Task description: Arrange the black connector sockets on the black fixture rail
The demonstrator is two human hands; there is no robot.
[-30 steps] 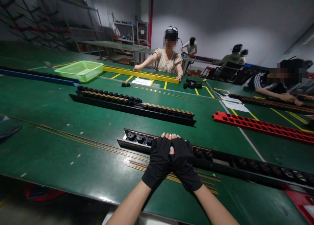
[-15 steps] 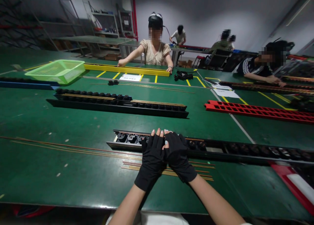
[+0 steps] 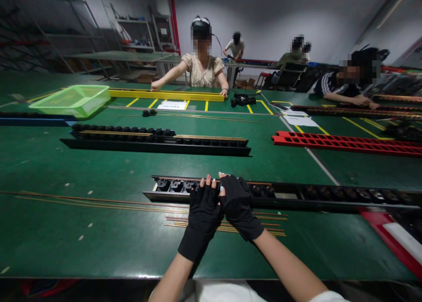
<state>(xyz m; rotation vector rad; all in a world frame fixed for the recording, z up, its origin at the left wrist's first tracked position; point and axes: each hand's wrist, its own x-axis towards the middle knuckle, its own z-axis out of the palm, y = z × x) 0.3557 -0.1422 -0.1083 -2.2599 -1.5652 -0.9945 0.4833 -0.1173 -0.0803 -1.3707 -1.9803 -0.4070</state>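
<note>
A long black rail (image 3: pixel 316 203) lies across the table before me, with black socket modules (image 3: pixel 176 186) sitting in its channel. My left hand (image 3: pixel 205 205), in a black fingerless glove, rests on the rail with fingers stretched toward its far edge; it holds nothing visible. Close against it, my right hand (image 3: pixel 235 201), gloved alike, is bent over the rail, fingers closed round it and thumb on the near side. Both palms hide this stretch of the channel. Under the wrists, thin copper-coloured rods (image 3: pixel 270 229) lie on the table; longer rods (image 3: pixel 99 203) extend left.
Beyond lie another black rail (image 3: pixel 158 147) with sockets and rods, a red slotted rail (image 3: pixel 346 143), and a green basket (image 3: pixel 70 100). Across the table, a person (image 3: pixel 202 69) holds a yellow rail (image 3: pixel 168 95). Another person (image 3: pixel 346 84) works at the right. A red-and-white object (image 3: pixel 392 238) lies nearby.
My left fingers have drawn back slightly toward me and spread a little apart from the right hand. The rail stays in place; the view has shifted slightly.
</note>
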